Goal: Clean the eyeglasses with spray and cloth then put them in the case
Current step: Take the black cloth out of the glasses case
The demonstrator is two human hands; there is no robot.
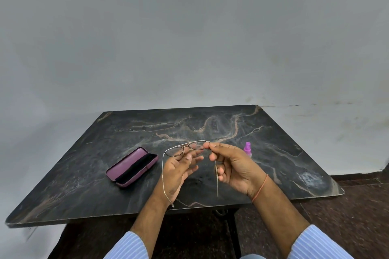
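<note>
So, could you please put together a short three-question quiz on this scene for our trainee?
1. True or false: the purple case lies open on the table.
2. What does the right hand pinch: (a) the spray bottle, (b) the corner of the eyeglasses, (c) a cloth?
3. On which side of the hands does the case lie?

Key: 1 true. 2 b; the left hand supports the frame near its other lens. 3 The person's left.

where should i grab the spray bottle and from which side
Grip the spray bottle by its purple cap and neck from above. It stands upright on the table behind the right hand, which hides its clear body.
</note>
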